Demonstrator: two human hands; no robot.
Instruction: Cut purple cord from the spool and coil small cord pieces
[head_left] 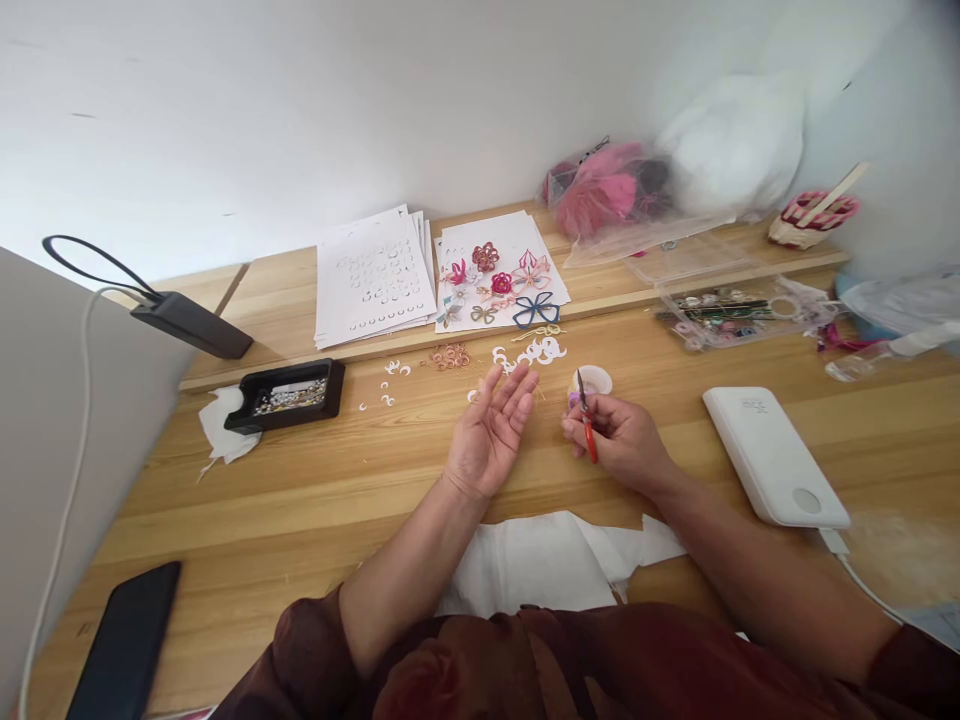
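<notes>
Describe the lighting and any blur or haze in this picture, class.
Head view, lighting: soft and even, shadows mostly faint; head view, blur: a smeared patch on the table at lower right; head view, haze: the white bundle fades softly into the wall.

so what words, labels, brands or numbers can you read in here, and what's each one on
None can be read.
White power bank: a small grey marking near its far end, too small and blurred to read.
Paper stack: no legible writing.
Red-handled tool in the right hand: no lettering I can make out.
</notes>
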